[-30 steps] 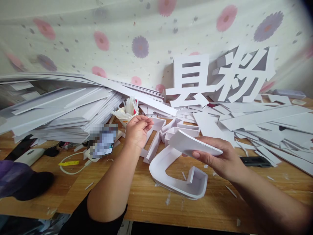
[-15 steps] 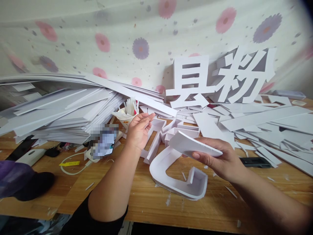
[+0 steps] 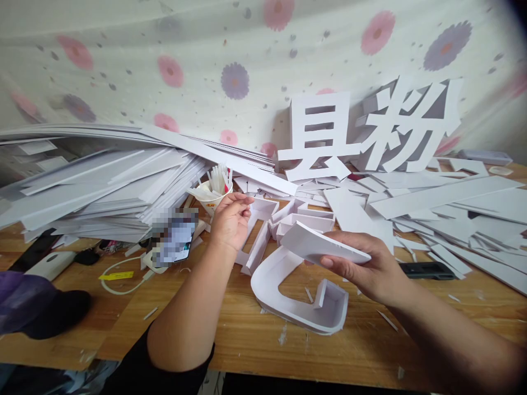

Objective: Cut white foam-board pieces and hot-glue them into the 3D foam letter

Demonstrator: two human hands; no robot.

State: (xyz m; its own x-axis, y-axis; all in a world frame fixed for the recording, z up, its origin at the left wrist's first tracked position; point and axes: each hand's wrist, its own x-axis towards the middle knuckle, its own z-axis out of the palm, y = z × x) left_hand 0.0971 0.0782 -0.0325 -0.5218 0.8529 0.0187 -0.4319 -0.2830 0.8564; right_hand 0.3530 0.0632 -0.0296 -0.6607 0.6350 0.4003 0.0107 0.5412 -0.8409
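My right hand grips a curved strip of white foam board, thumb on the near side. Beneath the strip, a hollow white foam-board character piece with a hooked end and raised walls lies on the table. My left hand is raised beside it, thumb and fingers pinched together; whatever they may hold is too small or hidden to make out. Just behind that hand stands a paper cup full of thin white sticks. Other walled foam-board parts lie between my hands.
Two finished-looking white characters lean at the back wall. Stacked foam sheets fill the left, loose offcuts the right. A phone with a white cable, a cap and a black cutter-like tool lie on the wooden table.
My left hand has drawn slightly left and its fingers have curled in more. My right hand still holds the curved strip, almost unmoved.
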